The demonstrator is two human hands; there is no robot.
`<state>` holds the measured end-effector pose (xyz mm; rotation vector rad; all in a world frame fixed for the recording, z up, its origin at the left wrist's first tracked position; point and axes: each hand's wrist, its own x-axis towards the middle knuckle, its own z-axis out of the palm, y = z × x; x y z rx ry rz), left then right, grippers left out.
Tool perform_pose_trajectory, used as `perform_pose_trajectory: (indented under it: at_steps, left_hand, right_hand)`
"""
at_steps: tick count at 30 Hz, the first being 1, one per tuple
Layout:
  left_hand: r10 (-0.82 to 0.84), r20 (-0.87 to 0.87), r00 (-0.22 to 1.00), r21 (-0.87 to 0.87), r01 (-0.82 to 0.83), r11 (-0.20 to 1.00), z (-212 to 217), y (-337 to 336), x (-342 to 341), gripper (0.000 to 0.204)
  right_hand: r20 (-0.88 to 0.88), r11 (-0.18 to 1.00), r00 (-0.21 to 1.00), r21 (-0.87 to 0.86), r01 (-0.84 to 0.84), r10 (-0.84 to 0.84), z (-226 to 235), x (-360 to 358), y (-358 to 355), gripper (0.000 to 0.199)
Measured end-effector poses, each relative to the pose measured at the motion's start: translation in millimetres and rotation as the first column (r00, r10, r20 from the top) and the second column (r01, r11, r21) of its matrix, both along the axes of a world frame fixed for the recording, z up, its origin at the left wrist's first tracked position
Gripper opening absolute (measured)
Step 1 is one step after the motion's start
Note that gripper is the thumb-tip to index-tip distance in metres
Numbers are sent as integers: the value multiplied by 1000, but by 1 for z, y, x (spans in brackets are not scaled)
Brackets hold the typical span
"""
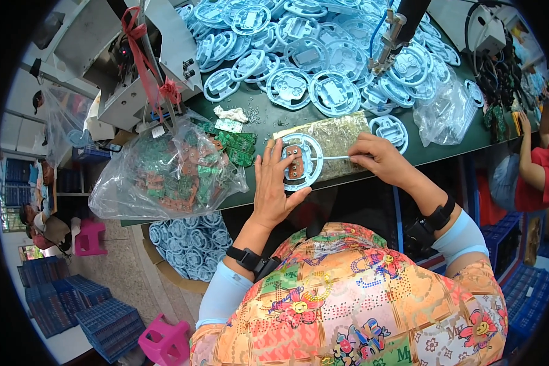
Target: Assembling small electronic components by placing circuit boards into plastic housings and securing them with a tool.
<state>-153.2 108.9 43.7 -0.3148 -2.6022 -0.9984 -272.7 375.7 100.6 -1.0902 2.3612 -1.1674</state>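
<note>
A light blue plastic ring like a toy steering wheel rests on a block wrapped in yellowish, worn tape. Inside the ring sits a small brown circuit board. My left hand grips the ring's left side, its fingers over the board's edge and its thumb at the lower rim. Between the fingertips of my right hand is a thin pale stick. It points left, and its far end meets the ring near the board.
Many blue rings are heaped across the back of the green table. Left of my hands lies a clear bag of green and brown boards. Small screws lie nearby. A metal tool hangs above the heap. A box of blue parts stands below.
</note>
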Motion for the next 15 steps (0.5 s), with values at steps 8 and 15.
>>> perform_pose_trajectory:
  at_steps: [8, 15]
  left_hand:
    - [12, 19, 1000, -24, -12, 1000, 3, 2, 2, 75]
    - [14, 10, 1000, -42, -13, 999, 2, 1, 2, 71]
  right_hand:
    - [-11, 1000, 1000, -13, -4, 4, -8, -5, 3, 10]
    - [-95, 999, 995, 31, -15, 17, -1, -5, -3, 10]
